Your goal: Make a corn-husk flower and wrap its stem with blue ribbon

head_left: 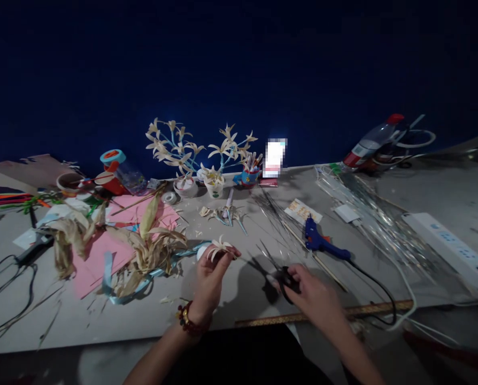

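Note:
Between the fingers of my left hand [210,272] is a pale corn-husk flower [222,245] with narrow, spread petals. My right hand [309,291] grips a pair of dark-handled scissors [271,259], whose blades stand apart and point up and left, a short way from the flower. Left of my left hand lies a heap of dry corn husks [154,254] with a light blue ribbon [109,280] trailing from it. Beyond the hands, a few loose husk flowers with blue stems [228,214] rest on the table. A blue glue gun [323,240] lies past my right hand.
Two small pots [214,188] with husk flowers stand at the back, beside a blue mug [250,176] of pens and a lit phone [275,158]. Pink paper [98,262] lies left. Silvery strips [387,224], a power strip [449,248] and a tilted bottle [373,141] are right.

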Tool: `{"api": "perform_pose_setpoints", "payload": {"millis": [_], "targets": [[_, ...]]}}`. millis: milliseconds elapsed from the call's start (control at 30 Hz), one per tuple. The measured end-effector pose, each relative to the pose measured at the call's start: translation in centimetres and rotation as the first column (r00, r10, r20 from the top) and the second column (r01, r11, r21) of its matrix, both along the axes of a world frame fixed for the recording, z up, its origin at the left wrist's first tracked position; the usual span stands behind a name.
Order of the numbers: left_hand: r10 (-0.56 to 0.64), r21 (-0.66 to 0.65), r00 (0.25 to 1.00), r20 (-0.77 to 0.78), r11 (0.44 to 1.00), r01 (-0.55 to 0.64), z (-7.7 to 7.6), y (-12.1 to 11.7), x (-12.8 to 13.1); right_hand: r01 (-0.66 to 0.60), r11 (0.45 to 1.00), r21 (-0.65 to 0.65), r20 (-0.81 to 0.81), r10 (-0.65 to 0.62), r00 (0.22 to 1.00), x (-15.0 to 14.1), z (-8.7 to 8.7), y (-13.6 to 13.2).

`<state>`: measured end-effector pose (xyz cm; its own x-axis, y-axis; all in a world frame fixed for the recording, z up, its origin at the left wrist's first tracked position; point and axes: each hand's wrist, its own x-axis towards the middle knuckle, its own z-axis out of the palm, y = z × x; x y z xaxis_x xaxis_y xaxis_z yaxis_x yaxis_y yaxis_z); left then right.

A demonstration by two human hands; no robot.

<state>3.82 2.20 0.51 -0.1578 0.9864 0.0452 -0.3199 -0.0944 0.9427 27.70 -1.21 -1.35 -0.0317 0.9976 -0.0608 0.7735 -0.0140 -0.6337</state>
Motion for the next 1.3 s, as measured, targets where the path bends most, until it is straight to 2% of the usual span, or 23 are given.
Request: {"api": "perform_pose_setpoints", "payload": {"millis": [133,267,400,500,733,867,1000,1067,1167,1233,1300], "targets": [[-0.006,-0.002,0.999,-0.054,1.000,0.005,0.0,-0.4,-0.4,-0.100,0.991,0.084,0.239,0.077,0.968,-0.4,0.0,0.1],[0.013,0.007,0.993,-0.116,1.000,-0.012,0.0,-0.9,-1.2,-0.247,0.968,0.039,0.308,0.224,0.925,-1.2,-0.5,0.4],[0.015,0.038,0.986,-0.168,0.999,-0.008,-0.9,-1.4,-2.3,-0.329,0.944,0.009,0.261,0.315,0.912,-0.4,-0.7,0.6],[0.014,0.059,0.984,-0.179,0.998,-0.003,-1.6,-1.6,-2.8,-0.343,0.939,-0.017,0.257,0.335,0.906,-0.1,0.0,0.5],[-0.055,0.013,0.969,-0.240,0.998,0.060,-1.1,-2.3,-3.4,-0.345,0.933,0.102,0.065,0.339,0.938,-3.9,2.9,1.3],[-0.136,0.033,0.927,-0.350,0.987,0.158,-0.9,-3.1,-4.3,-0.356,0.931,0.075,0.014,0.356,0.934,-5.5,2.5,2.1],[-0.122,0.065,0.888,-0.443,0.984,0.167,-1.3,-4.1,-6.1,-0.413,0.905,0.104,0.025,0.413,0.910,-6.4,1.8,3.4],[-0.062,0.083,0.890,-0.451,0.990,0.111,-1.5,-4.8,-7.3,-0.468,0.874,0.131,0.037,0.467,0.883,-7.2,2.0,4.3],[0.114,0.082,0.934,-0.340,0.992,-0.091,-1.5,-5.7,-9.4,-0.551,0.815,0.179,0.088,0.545,0.834,-9.5,2.8,6.3],[0.262,0.069,0.941,-0.213,0.965,-0.254,-1.2,-6.1,-10.6,-0.605,0.775,0.181,0.167,0.583,0.796,-11.7,3.2,8.0],[0.388,0.082,0.915,-0.105,0.921,-0.381,-0.5,-6.3,-11.5,-0.662,0.731,0.165,0.239,0.621,0.746,-14.4,3.2,9.5]]}}
